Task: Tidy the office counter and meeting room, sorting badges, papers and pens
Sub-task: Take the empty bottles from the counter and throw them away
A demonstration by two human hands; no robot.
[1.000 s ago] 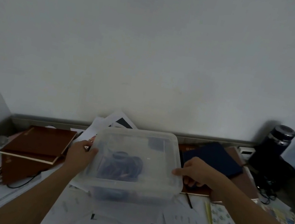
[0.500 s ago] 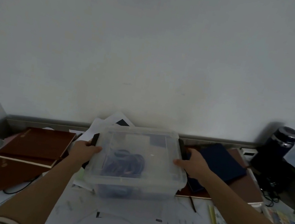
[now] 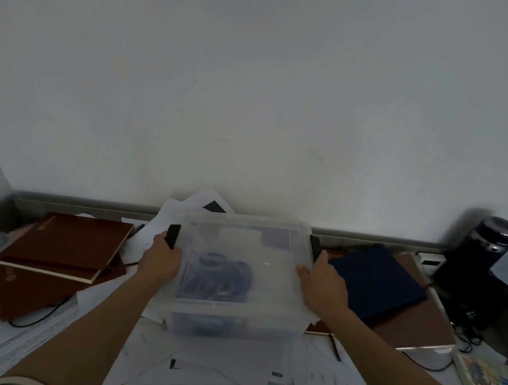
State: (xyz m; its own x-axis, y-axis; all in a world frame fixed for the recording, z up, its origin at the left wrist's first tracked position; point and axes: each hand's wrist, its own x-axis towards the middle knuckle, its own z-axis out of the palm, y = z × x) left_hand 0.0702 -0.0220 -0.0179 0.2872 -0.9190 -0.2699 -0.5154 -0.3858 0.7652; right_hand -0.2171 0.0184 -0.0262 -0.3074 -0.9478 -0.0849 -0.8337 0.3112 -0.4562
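We grip a clear plastic box with a lid (image 3: 238, 291). Our left hand (image 3: 162, 259) curls round its left side, by a black clip (image 3: 172, 235), and our right hand (image 3: 322, 286) curls round its right side. The box is in the middle of the grey counter (image 3: 74, 204), near its back edge, above loose white papers (image 3: 215, 365). Inside it lie coiled blue bands (image 3: 218, 271). Two brown books (image 3: 67, 244) are stacked towards the left edge. A dark blue notebook (image 3: 376, 281) lies just right of the box, and a dark bottle (image 3: 486, 253) stands in the back right corner.
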